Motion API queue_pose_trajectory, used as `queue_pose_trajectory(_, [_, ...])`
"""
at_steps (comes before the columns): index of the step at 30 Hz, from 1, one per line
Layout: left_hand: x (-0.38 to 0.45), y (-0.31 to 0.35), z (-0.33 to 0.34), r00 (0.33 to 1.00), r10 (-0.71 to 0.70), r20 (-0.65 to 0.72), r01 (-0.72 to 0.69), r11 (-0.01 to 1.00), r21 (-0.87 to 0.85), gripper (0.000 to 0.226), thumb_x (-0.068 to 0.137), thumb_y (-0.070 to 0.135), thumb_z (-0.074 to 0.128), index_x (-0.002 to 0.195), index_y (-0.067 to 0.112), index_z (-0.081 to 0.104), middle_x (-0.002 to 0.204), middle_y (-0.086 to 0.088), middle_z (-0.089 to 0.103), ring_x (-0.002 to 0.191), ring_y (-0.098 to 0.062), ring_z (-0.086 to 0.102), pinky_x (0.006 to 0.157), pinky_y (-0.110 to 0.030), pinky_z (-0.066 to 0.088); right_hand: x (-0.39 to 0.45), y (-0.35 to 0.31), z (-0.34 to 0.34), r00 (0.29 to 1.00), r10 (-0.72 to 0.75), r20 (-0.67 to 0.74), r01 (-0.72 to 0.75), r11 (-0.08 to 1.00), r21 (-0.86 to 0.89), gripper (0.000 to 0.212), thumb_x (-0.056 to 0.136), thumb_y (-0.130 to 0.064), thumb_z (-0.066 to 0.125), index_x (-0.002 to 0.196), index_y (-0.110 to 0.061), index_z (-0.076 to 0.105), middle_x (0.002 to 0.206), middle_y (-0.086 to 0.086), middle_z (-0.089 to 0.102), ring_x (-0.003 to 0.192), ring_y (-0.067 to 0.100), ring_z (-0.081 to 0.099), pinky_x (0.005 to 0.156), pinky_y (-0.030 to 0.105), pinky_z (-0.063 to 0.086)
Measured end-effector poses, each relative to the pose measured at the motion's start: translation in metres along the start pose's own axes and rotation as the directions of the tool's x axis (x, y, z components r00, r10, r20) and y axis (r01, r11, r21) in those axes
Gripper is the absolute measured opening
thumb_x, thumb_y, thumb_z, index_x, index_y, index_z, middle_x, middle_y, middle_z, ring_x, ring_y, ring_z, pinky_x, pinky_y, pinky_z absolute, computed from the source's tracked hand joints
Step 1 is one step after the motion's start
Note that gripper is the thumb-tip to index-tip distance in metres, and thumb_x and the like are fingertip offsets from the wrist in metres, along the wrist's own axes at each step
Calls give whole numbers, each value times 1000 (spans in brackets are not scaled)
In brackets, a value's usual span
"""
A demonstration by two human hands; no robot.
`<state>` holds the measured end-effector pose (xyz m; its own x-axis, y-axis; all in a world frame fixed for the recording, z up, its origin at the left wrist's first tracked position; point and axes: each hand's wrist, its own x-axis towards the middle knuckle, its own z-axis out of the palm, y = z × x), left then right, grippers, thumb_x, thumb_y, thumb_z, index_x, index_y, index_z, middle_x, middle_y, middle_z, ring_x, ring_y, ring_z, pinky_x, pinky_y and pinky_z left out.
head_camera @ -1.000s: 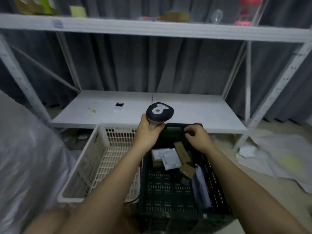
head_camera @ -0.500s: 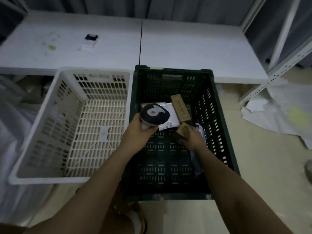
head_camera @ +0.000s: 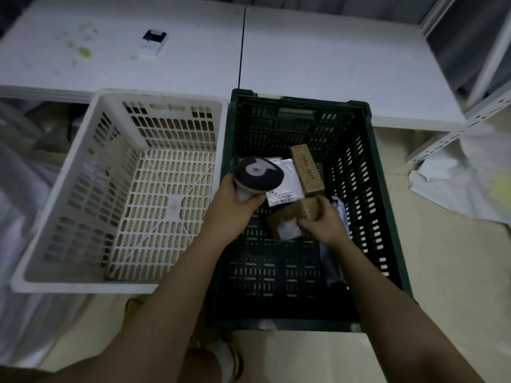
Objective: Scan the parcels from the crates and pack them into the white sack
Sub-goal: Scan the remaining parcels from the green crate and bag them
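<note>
From the head camera, looking down: a green crate [head_camera: 387, 189] sits on the floor with a white crate [head_camera: 83, 167] touching its left wall. Both stand just in front of a low white shelf [head_camera: 318, 51], which carries a small black-and-white item [head_camera: 153, 42] well behind the white crate.

Inside the green crate, the right hand [head_camera: 323, 219] grips a brown box [head_camera: 293, 217] near the crate's middle. Its fingers [head_camera: 322, 204] are curled over the far right end of the box and the thumb presses the near side, beside a white label, so the box sticks out leftward from the grip, tilted.

The left hand [head_camera: 235, 205] is clamped around the pale handle of a scanner [head_camera: 258, 175], whose dark head hangs over the left part of the green crate, above the parcels.

Behind the held box lies a longer brown box [head_camera: 307, 170] printed "John Jeff", with a white mailer [head_camera: 284, 183] just left of it and partly under the scanner. A greyish bag [head_camera: 331, 261] lies against the crate's right wall, mostly hidden by the right forearm.

Crumpled white sheeting [head_camera: 470, 175] lies on the floor to the right of the green crate, and more pale plastic [head_camera: 16, 203] lies left of the white crate.
</note>
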<state>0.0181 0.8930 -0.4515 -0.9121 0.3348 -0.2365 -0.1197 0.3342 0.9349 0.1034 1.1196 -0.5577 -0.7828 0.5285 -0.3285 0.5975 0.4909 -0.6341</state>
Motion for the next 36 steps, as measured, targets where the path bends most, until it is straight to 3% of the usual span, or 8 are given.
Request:
queue_pose_trajectory(3, [-10, 12, -6, 997, 12, -71, -14, 999, -35, 51, 82, 21, 74, 125, 24, 47, 122, 4, 56, 113, -16, 53, 92, -30, 43, -36, -24, -25, 999, 45, -26, -25, 854, 520, 75, 83, -23, 75, 146, -28, 34, 123, -6, 52, 101, 4, 59, 79, 18, 52])
queue_pose_trajectory(7, [-32, 33, -26, 984, 43, -175, -67, 988, -138, 63, 81, 14, 74, 137, 12, 46, 131, -1, 56, 117, -16, 54, 100, -34, 44, -85, -59, -51, 998, -66, 24, 23, 634, 773, 67, 85, -28, 71, 143, -37, 39, 119, 1, 66, 105, 16, 67, 83, 33, 57])
queue_pose_trajectory(13, [-69, 53, -52, 983, 84, -164, -124, 961, -249, 61, 79, 9, 75, 134, 14, 48, 128, -1, 58, 116, -15, 56, 100, -32, 46, -139, -107, -53, 986, -166, 11, 86, 561, 823, 54, 88, -17, 68, 134, -36, 46, 114, -5, 67, 94, 6, 69, 67, 24, 56])
queue_pose_trajectory(20, [-93, 55, -75, 984, 85, -159, -126, 955, -268, 68, 78, 11, 77, 138, 12, 45, 131, -1, 57, 110, -10, 57, 86, -18, 50, -173, -127, -40, 987, -159, 17, 97, 675, 731, 84, 75, -61, 68, 147, -46, 27, 152, -3, 27, 126, 23, 49, 83, 42, 59])
queue_pose_trajectory(23, [-100, 51, -88, 983, 49, -177, -100, 952, -290, 69, 78, 12, 76, 139, 12, 43, 134, -5, 56, 116, -17, 57, 99, -34, 48, -177, -126, -43, 942, -310, 127, 149, 727, 671, 102, 71, -33, 86, 150, -42, 22, 150, -6, 36, 113, 15, 63, 90, 43, 56])
queue_pose_trajectory(28, [-110, 42, -106, 983, 18, -184, -77, 945, -317, 66, 81, 14, 74, 139, 13, 43, 134, -3, 55, 117, -16, 55, 96, -29, 46, -181, -137, -45, 957, -281, 72, 179, 767, 616, 66, 74, -21, 83, 123, -44, 46, 119, -15, 55, 88, -2, 69, 73, 21, 58])
queue_pose_trajectory(32, [-114, 39, -112, 984, 30, -174, -92, 927, -364, 56, 82, 9, 72, 132, 16, 47, 125, 0, 59, 100, -3, 59, 76, -11, 48, -180, -148, -44, 988, -147, 46, 80, 748, 659, 27, 81, -36, 74, 104, -33, 60, 114, 2, 65, 101, 20, 67, 96, 47, 52])
queue_pose_trajectory(36, [-114, 38, -115, 983, 42, -179, -102, 935, -340, 62, 80, 9, 75, 134, 13, 46, 125, 1, 59, 105, -9, 59, 82, -17, 47, -183, -155, -39, 992, -126, -2, 93, 719, 688, 42, 85, -38, 70, 123, -30, 54, 111, -3, 64, 101, 19, 66, 95, 46, 53])
